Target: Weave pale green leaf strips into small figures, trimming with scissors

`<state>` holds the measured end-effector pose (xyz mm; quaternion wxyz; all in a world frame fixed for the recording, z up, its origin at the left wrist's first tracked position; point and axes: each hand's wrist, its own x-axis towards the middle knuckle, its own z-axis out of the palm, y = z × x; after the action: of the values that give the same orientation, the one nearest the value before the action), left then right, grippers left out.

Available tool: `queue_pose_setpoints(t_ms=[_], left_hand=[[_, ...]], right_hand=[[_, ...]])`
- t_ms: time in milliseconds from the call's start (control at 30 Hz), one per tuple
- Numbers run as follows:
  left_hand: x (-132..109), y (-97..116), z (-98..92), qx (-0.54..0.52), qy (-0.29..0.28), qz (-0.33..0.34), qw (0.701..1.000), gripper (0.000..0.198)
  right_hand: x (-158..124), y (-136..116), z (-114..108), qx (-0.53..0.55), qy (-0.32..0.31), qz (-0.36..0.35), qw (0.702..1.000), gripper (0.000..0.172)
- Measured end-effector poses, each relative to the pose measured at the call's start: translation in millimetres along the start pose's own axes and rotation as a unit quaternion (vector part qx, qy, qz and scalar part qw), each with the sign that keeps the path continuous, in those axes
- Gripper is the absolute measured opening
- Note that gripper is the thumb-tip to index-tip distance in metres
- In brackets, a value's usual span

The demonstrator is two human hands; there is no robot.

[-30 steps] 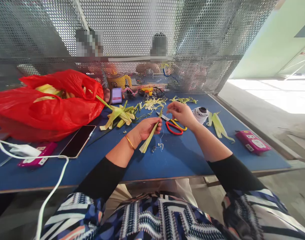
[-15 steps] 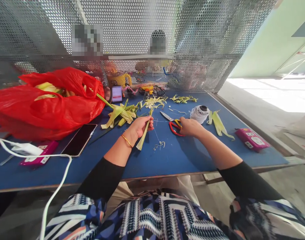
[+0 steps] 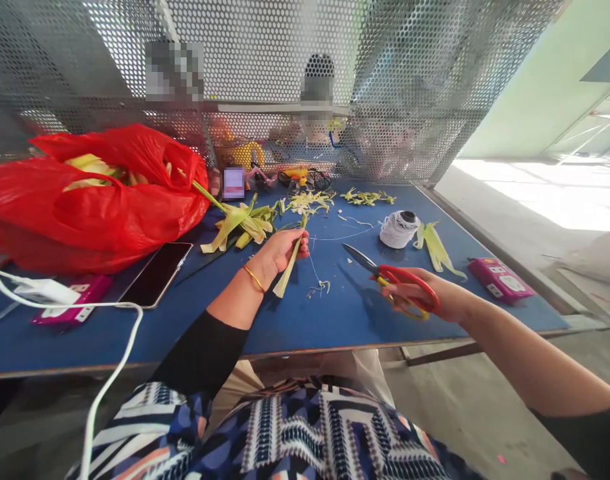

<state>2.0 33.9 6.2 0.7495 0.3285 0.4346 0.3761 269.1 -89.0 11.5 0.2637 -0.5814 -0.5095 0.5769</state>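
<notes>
Fingers of the left hand [image 3: 286, 249] clamped on a pale green leaf strip [image 3: 287, 276], thumb and fingertips pinching near its narrow far end; the wide end slants down free toward the near left, so the grip probably suits steadying the narrow part without crushing the rest. Strip sits at mid-table, about in front of the body, a spot both arms can reach. A thin thread [image 3: 337, 239] runs right from beside these fingers; whether it is wrapped on the strip is too fine to tell. Right hand [image 3: 451, 299] closed around the handles of the scissors [image 3: 407, 275], right of the strip and well apart from it; whether fingers pass through the loops I cannot tell. Blades look together, points toward the far left, which likely makes the tool easy to bring across. Spool [image 3: 399, 230] stands upright beyond the scissors, presumably so thread pays off without rolling. A small thread tangle [image 3: 325, 287] lies near the strip's right side. Red bag [image 3: 109, 227] at left, mouth gaping upward, leaves within; perhaps set so for easy reach. Leaf bunch [image 3: 242, 223] just right of it. Cut pieces [image 3: 309, 201] lie toward the far side, seemingly out of the hands' way. Broad leaf [image 3: 439, 252] lies right of the spool, apart from the rest. Phone [image 3: 157, 275] flat at near left.
</notes>
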Motion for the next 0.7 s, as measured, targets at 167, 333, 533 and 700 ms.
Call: queue_pose_setpoints(t_ms=[167,333,533,700], left_hand=[[-1.0,0.8,1.9,0.006,0.006,0.006,1.0,0.033],[-3.7,0.9,4.7,0.016,0.005,0.001,1.0,0.035],[-3.5,-0.1,5.8,0.024,-0.001,0.002,1.0,0.035],[-6.8,10.0,0.7,0.029,-0.001,0.035,0.999,0.035]], right_hand=[[7.7,-14.9,23.3,0.177,-0.089,0.018,0.98,0.05],[29.7,-24.4,41.0,0.18,-0.075,0.031,0.98,0.042],[55.7,-28.5,52.6,0.09,0.064,-0.026,0.994,0.036],[53.2,-28.3,35.0,-0.289,0.177,-0.06,0.939,0.03]])
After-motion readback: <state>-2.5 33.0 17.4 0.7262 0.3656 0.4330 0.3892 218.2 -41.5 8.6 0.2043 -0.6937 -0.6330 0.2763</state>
